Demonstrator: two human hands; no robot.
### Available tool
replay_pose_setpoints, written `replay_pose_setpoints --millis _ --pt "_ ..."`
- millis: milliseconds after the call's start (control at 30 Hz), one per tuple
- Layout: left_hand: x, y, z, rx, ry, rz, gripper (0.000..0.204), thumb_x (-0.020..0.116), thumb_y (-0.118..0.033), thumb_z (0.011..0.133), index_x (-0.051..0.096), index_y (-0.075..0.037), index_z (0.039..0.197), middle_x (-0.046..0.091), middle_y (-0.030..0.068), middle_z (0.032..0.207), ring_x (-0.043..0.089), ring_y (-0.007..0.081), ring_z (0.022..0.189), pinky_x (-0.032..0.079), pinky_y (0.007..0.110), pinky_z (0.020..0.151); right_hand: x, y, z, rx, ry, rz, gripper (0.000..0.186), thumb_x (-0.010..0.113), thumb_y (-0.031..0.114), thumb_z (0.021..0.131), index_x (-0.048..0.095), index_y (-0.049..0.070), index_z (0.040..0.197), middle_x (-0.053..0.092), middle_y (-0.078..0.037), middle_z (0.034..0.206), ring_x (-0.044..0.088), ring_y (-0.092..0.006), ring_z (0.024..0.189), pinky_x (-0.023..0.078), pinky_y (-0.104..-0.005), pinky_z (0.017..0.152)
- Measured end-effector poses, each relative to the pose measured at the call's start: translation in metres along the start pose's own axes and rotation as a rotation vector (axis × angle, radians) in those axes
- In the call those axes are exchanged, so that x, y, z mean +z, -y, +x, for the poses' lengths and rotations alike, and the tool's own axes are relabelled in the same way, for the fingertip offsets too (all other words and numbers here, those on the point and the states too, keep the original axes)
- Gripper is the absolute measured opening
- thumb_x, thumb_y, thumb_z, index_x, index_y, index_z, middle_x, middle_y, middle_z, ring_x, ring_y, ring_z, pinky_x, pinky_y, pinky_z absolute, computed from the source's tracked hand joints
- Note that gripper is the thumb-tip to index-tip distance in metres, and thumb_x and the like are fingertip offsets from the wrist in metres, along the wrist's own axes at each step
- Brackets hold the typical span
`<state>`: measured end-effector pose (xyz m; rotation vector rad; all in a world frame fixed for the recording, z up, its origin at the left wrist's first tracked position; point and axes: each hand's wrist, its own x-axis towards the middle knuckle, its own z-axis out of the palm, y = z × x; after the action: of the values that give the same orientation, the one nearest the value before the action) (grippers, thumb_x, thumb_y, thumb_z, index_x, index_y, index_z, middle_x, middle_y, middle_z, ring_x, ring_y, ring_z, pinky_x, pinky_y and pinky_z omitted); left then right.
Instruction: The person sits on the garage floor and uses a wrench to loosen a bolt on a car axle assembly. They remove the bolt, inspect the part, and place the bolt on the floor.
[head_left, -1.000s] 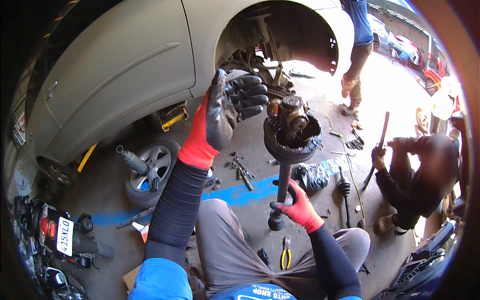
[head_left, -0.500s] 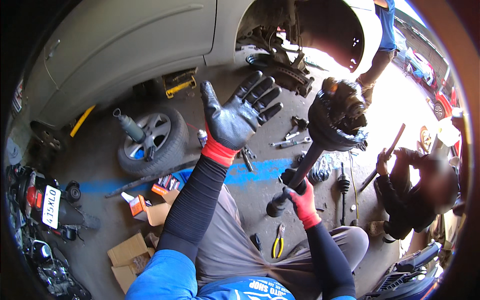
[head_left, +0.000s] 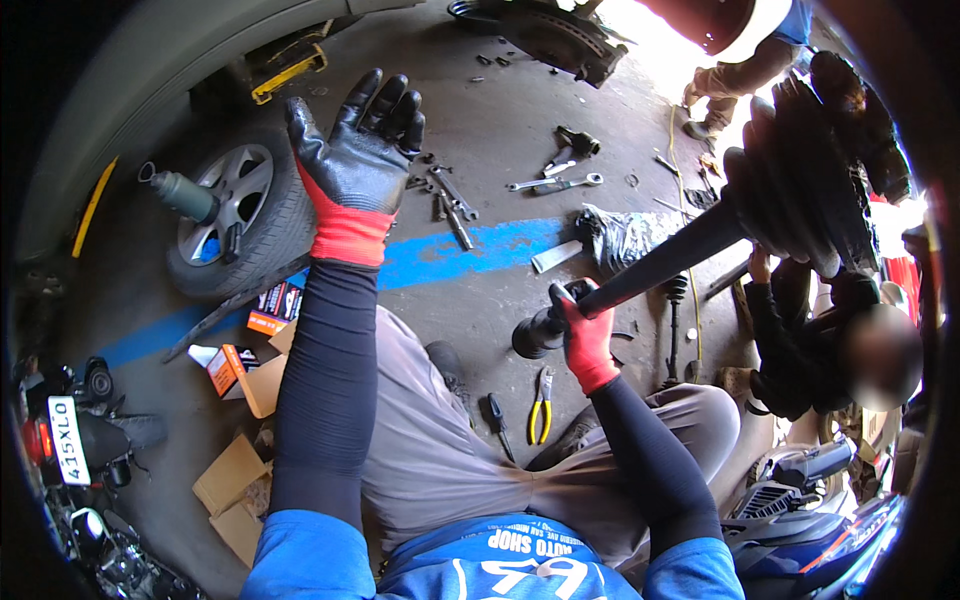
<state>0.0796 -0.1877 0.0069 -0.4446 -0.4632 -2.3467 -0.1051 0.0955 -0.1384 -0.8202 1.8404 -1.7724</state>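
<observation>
Head view: red-and-black-gloved left hand (head_left: 355, 165) spreads empty; matching right hand (head_left: 588, 340) grips a dark metal axle shaft (head_left: 668, 260) slanting right above grey floor (head_left: 455, 115), probably heavy, slick-ended, best held mid-bar.

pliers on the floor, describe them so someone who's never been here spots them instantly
Find the blue floor stripe, then look back toward the wearer, between the grey trouser legs. There lie the pliers, below and left of the right hand in the picture. Bright yellow handles set them apart from the dark tool just to their left.
</observation>
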Motion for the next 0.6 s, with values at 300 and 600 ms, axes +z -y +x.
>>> replay_pose_setpoints --millis 300,600 --pt "0.003 0.019 0.002 0.164 -0.357 0.432 0.092 0.051 -0.077 0.086 0.053 -0.001 0.138 0.063 0.0232 0.126 0.066 0.0360 0.108 0.053 0.048 0.096 -0.025 -0.001 0.030 0.162 0.135 0.073 0.033 0.081 0.016 0.084 0.059 0.004 0.106 0.061 0.001 0.088 0.055 -0.0085 0.079 0.048 -0.0284 0.070" --pt "-0.009 -0.030 -0.008 0.482 -0.509 0.419 0.094 0.039 -0.080 0.089 0.059 0.002 0.130 0.065 0.0234 0.123 0.065 0.0363 0.109 0.053 0.050 0.095 -0.082 -0.007 0.045 0.228 0.095 -0.687 0.037 0.081 0.032 0.080 0.065 -0.001 0.079 0.065 -0.008 0.068 0.059 -0.0119 0.064 0.048 -0.0352 0.061"
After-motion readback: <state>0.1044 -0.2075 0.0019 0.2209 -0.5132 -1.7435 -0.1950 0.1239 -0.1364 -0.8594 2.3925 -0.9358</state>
